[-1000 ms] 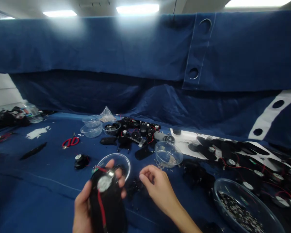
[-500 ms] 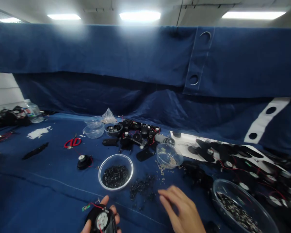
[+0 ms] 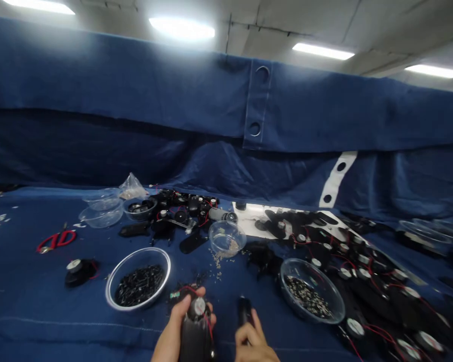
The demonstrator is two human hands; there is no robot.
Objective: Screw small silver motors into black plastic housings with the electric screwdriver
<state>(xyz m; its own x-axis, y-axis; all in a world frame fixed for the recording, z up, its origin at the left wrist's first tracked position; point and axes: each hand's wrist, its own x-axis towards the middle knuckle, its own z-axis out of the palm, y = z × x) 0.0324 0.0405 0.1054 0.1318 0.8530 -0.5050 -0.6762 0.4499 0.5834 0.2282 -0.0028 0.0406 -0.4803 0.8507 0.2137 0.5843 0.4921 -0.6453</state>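
At the bottom centre my left hand (image 3: pixel 172 332) is closed round a black plastic housing (image 3: pixel 195 334) that carries a small round speaker and red wires. Beside it my right hand (image 3: pixel 253 343) grips a dark slim tool (image 3: pixel 244 311), whose tip points away from me. Just beyond the left hand stands a clear bowl of black screws (image 3: pixel 138 278), with loose black screws (image 3: pixel 191 281) scattered next to it. To the right of my hands sits a clear bowl of silver screws (image 3: pixel 311 290).
Blue cloth (image 3: pixel 30 301) covers the table and hangs as a wall behind. A smaller bowl (image 3: pixel 227 237), empty bowls (image 3: pixel 101 208), red scissors (image 3: pixel 56 240), a loose speaker (image 3: pixel 79 265), a heap of black parts (image 3: pixel 181 211) and rows of wired housings (image 3: pixel 362 271) lie around.
The view swung right and down. My left hand dropped low, then came back up with the housing. My right hand, empty and open before, now grips a dark tool.
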